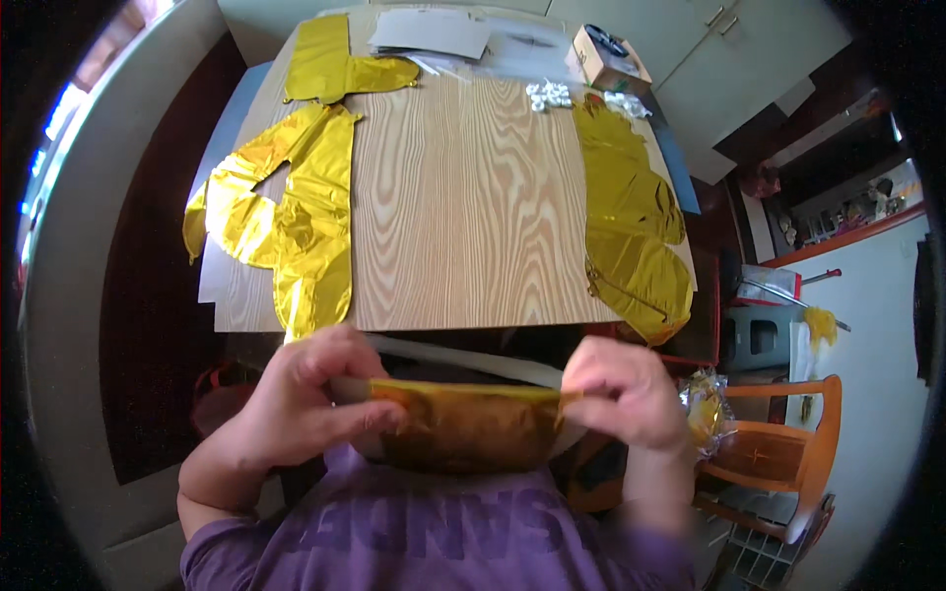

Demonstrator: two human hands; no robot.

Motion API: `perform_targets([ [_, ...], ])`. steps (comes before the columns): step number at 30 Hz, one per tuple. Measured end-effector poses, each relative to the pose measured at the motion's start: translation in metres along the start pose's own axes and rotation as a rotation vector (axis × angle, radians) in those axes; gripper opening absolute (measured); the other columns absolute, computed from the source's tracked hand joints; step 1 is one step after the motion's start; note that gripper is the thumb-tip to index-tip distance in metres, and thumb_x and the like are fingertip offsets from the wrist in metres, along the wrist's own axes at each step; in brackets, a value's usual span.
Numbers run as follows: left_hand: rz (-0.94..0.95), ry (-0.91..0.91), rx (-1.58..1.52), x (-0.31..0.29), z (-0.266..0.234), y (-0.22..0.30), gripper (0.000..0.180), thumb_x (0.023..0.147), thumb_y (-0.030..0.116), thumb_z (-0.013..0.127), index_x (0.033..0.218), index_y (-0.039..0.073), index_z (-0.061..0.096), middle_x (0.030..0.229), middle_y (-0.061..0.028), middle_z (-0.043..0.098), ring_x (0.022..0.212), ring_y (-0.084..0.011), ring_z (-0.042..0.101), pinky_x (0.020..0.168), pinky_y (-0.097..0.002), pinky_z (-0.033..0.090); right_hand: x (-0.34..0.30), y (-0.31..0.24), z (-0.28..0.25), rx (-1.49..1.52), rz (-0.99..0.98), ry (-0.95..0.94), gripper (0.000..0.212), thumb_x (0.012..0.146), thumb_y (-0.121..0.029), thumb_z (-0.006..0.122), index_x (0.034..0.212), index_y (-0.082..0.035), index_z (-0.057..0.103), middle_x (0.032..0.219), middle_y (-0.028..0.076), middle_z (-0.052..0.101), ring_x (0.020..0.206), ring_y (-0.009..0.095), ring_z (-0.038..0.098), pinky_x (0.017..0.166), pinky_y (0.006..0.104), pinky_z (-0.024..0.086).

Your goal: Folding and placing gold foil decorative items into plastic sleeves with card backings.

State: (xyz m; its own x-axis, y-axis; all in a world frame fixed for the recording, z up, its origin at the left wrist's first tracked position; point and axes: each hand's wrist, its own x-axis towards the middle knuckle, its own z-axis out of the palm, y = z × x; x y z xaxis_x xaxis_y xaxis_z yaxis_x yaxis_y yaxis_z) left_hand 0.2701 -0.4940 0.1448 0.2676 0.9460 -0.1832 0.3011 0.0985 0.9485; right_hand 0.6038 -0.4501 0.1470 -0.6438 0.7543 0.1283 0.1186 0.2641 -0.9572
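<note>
Close in front of my chest, I hold a gold foil balloon (468,428) stretched between both hands. Its face toward me looks dark amber, and its upper edge shines yellow. My left hand (340,389) pinches the left end between thumb and bent fingers. At the opposite end, my right hand (626,394) grips it the same way. A pale, see-through strip (473,361) runs behind the foil from hand to hand; whether it belongs to the balloon I cannot tell. Beyond my hands, flat gold foil balloons lie on the wooden table (463,217): two at the left (315,207), and gold foil (631,207) along the right edge.
At the table's far side are white sheets (431,32), a clear plastic sheet (522,49), small white pieces (548,96) and an open cardboard box (611,59) with something black in it. To my right stands a wooden chair (769,453), with a crinkled clear bag (707,409) beside it.
</note>
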Motion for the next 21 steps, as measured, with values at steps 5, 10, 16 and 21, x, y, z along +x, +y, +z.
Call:
perform_targets([
  [5,-0.323,-0.055,0.09,0.112,-0.019,-0.039,0.041,0.082,0.036,0.081,0.091,-0.002,0.07,0.073,-0.004,0.065,0.066,-0.0166,0.063,0.061,-0.0346,0.052,0.077,0.095,-0.043,0.234,0.628,0.033,0.013,0.089,-0.017,0.073,0.093,-0.004,0.07,0.075,-0.002,0.064,0.064,0.009,0.056,0.06,0.0248,0.046],
  [10,-0.117,0.03,1.034,0.169,-0.014,-0.049,0.05,0.083,0.048,0.075,0.1,0.001,0.07,0.093,-0.0125,0.068,0.08,-0.0302,0.065,0.069,-0.0396,0.051,0.131,0.157,-0.072,0.0,0.723,0.031,0.019,0.086,-0.016,0.074,0.093,0.001,0.071,0.075,0.004,0.067,0.064,0.012,0.06,0.059,0.0288,0.048],
  [16,0.571,0.11,1.089,0.179,0.035,-0.06,0.082,0.088,0.056,0.064,0.145,0.0,0.044,0.15,-0.0212,0.043,0.145,-0.0381,0.034,0.118,-0.0531,0.026,0.151,0.143,-0.07,-0.356,0.708,0.001,0.022,0.082,-0.016,0.071,0.09,0.004,0.07,0.073,0.01,0.068,0.059,0.016,0.061,0.057,0.0344,0.05],
  [21,0.54,0.028,0.987,0.175,0.052,-0.098,0.089,0.093,0.063,0.049,0.148,-0.006,0.038,0.156,-0.027,0.034,0.148,-0.0416,0.027,0.121,-0.0536,0.018,0.136,0.116,-0.05,-1.064,0.575,0.134,0.049,0.086,-0.032,0.073,0.121,0.001,0.061,0.109,0.02,0.067,0.099,0.035,0.067,0.087,0.0481,0.052],
])
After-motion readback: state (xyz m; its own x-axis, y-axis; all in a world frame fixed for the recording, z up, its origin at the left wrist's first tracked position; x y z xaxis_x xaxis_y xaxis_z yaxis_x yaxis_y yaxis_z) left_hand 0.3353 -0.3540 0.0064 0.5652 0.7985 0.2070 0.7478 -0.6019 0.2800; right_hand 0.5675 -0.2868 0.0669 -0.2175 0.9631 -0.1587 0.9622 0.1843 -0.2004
